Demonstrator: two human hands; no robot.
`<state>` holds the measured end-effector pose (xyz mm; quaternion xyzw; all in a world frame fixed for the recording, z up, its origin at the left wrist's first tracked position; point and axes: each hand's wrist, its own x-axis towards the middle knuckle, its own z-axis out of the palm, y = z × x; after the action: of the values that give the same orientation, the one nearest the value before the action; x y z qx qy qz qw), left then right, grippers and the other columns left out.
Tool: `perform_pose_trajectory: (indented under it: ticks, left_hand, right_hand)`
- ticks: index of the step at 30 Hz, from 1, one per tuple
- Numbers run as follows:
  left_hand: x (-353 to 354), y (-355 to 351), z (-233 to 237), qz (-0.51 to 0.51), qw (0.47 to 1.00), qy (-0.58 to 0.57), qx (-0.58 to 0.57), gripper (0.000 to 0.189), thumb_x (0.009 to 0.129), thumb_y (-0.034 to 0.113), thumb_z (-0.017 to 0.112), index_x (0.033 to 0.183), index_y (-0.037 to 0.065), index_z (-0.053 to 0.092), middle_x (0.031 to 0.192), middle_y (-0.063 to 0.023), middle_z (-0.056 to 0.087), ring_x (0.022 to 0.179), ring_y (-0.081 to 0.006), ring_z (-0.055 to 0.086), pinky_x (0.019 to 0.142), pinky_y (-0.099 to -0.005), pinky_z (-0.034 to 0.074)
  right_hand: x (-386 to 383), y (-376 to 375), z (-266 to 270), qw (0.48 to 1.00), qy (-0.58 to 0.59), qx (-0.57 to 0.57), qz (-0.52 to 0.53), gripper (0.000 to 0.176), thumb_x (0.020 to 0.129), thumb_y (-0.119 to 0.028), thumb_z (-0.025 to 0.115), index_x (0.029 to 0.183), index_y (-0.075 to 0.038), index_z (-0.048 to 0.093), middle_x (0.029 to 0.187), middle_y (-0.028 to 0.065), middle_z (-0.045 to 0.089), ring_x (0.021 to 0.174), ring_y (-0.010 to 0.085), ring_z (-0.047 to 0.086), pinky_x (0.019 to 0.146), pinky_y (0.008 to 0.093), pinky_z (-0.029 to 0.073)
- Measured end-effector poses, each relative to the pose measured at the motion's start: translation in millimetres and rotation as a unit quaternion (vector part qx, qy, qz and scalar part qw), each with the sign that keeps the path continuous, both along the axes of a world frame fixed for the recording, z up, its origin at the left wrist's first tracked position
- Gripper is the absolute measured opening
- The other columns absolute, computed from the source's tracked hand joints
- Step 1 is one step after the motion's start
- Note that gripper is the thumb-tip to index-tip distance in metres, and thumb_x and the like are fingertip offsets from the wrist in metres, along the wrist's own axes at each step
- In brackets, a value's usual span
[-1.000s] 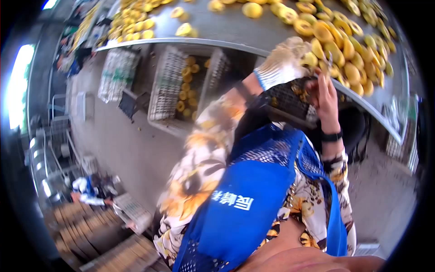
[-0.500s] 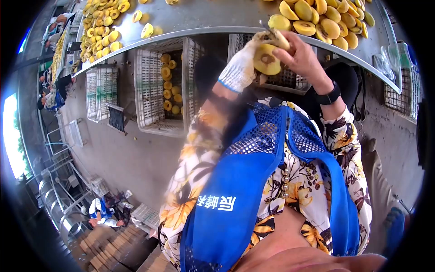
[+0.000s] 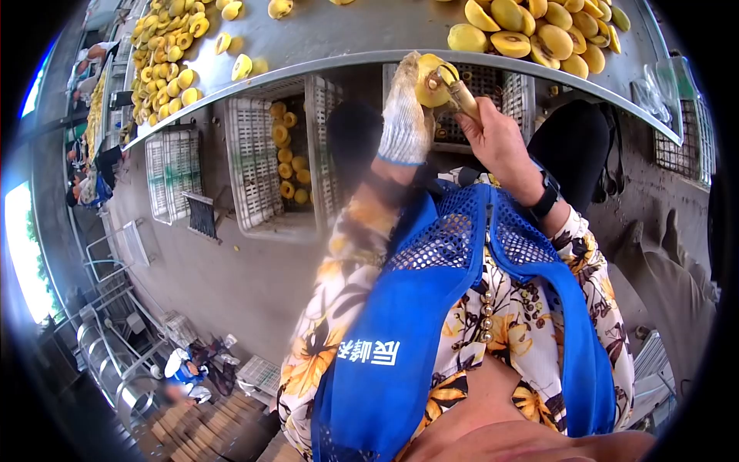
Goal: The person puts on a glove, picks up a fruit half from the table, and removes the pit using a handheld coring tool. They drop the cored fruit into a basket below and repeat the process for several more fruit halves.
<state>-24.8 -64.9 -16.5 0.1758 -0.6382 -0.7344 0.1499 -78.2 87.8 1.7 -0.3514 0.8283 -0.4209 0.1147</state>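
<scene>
My left hand (image 3: 406, 115), in a white knit glove, is closed around a yellow peach half (image 3: 431, 83) just in front of the metal table edge. The cut face is turned toward me. Bare and with a black watch at the wrist, my right hand (image 3: 496, 142) grips a pitting tool with a wooden handle (image 3: 464, 100). Its curved metal tip (image 3: 446, 73) touches the cut face near the middle. Part of the peach half is hidden behind the tool and the glove.
Peach halves (image 3: 539, 35) are heaped on the metal table (image 3: 346, 35), with another heap (image 3: 169, 58) at left. Below stand plastic crates (image 3: 254, 165), one holding several halves. A clear plastic container (image 3: 654, 88) sits at the right corner. Another person (image 3: 185, 369) is at lower left.
Both hands have shifted slightly left with the peach half. My right hand has dropped and turned, bringing the tool's tip onto the cut face, where earlier the handle lay above the fruit.
</scene>
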Motion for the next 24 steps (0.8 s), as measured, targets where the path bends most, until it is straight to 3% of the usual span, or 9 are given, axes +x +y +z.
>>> perform_pose_trajectory:
  ticks: [7, 9, 13, 15, 17, 19, 21, 23, 24]
  left_hand:
    - [-7, 7, 5, 0.045, 0.955, 0.061, 0.286, 0.028, 0.093, 0.026, 0.05, 0.114, 0.007, 0.048, 0.104, -0.0088, 0.057, 0.093, -0.019, 0.058, 0.078, -0.0323, 0.051]
    - [-10, 11, 12, 0.057, 0.946, 0.059, 0.314, 0.029, 0.093, 0.029, 0.051, 0.111, 0.007, 0.05, 0.101, -0.0083, 0.058, 0.092, -0.0179, 0.058, 0.077, -0.031, 0.05]
    - [-13, 17, 8, 0.091, 0.978, 0.044, 0.182, 0.029, 0.092, 0.029, 0.053, 0.11, 0.007, 0.05, 0.101, -0.0086, 0.058, 0.089, -0.0169, 0.058, 0.075, -0.0296, 0.05]
    - [-14, 24, -4, 0.106, 0.99, 0.089, -0.01, 0.028, 0.091, 0.028, 0.055, 0.109, 0.007, 0.051, 0.099, -0.0088, 0.059, 0.087, -0.0165, 0.058, 0.074, -0.0288, 0.05]
    - [-17, 18, -28, 0.113, 0.964, 0.09, -0.224, 0.025, 0.091, 0.025, 0.056, 0.107, 0.006, 0.052, 0.097, -0.0096, 0.06, 0.083, -0.017, 0.059, 0.071, -0.0288, 0.051]
    - [-15, 12, -28, 0.1, 0.98, 0.066, -0.156, 0.023, 0.091, 0.023, 0.056, 0.104, 0.005, 0.053, 0.094, -0.0108, 0.061, 0.079, -0.0184, 0.06, 0.067, -0.0297, 0.052]
    - [-13, 5, -16, 0.084, 0.974, 0.016, 0.209, 0.021, 0.091, 0.021, 0.056, 0.102, 0.004, 0.053, 0.091, -0.0121, 0.062, 0.075, -0.0202, 0.06, 0.063, -0.031, 0.053]
    - [-9, 7, -1, 0.069, 0.989, 0.017, 0.129, 0.016, 0.089, 0.016, 0.055, 0.097, 0.002, 0.055, 0.087, -0.0145, 0.062, 0.072, -0.023, 0.061, 0.06, -0.0331, 0.053]
    - [-9, 1, 1, 0.05, 0.977, 0.008, 0.206, 0.015, 0.088, 0.015, 0.055, 0.097, 0.002, 0.055, 0.087, -0.0149, 0.062, 0.072, -0.0232, 0.061, 0.061, -0.0332, 0.053]
  right_hand:
    - [5, -3, -3, 1.0, 0.002, 0.012, -0.021, 0.023, 0.088, -0.019, 0.057, 0.087, -0.003, 0.041, 0.069, 0.0244, 0.055, 0.067, 0.0458, 0.053, 0.054, 0.0499, 0.041]
    - [7, -4, -2, 0.999, -0.019, 0.026, -0.024, 0.024, 0.088, -0.02, 0.056, 0.088, -0.002, 0.04, 0.067, 0.0253, 0.054, 0.067, 0.046, 0.054, 0.054, 0.0503, 0.041]
    - [11, -5, -1, 0.998, -0.045, 0.035, -0.032, 0.023, 0.086, -0.014, 0.054, 0.09, 0.0, 0.038, 0.066, 0.0275, 0.053, 0.068, 0.047, 0.054, 0.056, 0.0517, 0.041]
    - [11, -3, -11, 0.998, -0.036, 0.058, -0.007, 0.021, 0.082, -0.01, 0.053, 0.09, 0.001, 0.037, 0.066, 0.0279, 0.053, 0.069, 0.0474, 0.053, 0.059, 0.0524, 0.041]
    - [12, -3, -17, 0.997, -0.039, 0.064, 0.013, 0.021, 0.079, -0.006, 0.052, 0.09, 0.002, 0.036, 0.066, 0.0282, 0.054, 0.069, 0.0479, 0.053, 0.061, 0.053, 0.041]
    - [15, -3, -17, 0.997, -0.053, 0.054, 0.028, 0.021, 0.075, -0.003, 0.051, 0.089, 0.003, 0.036, 0.066, 0.0283, 0.054, 0.07, 0.0483, 0.053, 0.062, 0.0535, 0.041]
    - [17, -3, -13, 0.995, -0.068, 0.059, 0.036, 0.022, 0.076, -0.003, 0.051, 0.09, 0.003, 0.036, 0.068, 0.0285, 0.055, 0.07, 0.0477, 0.054, 0.063, 0.0534, 0.041]
    - [17, -5, -16, 0.993, -0.084, 0.068, 0.039, 0.023, 0.075, -0.004, 0.051, 0.09, 0.003, 0.036, 0.068, 0.0286, 0.055, 0.07, 0.0473, 0.054, 0.063, 0.0531, 0.042]
    - [15, -5, -16, 0.991, -0.093, 0.081, 0.053, 0.024, 0.075, -0.005, 0.052, 0.092, 0.003, 0.036, 0.069, 0.0282, 0.055, 0.071, 0.0466, 0.054, 0.063, 0.0525, 0.042]
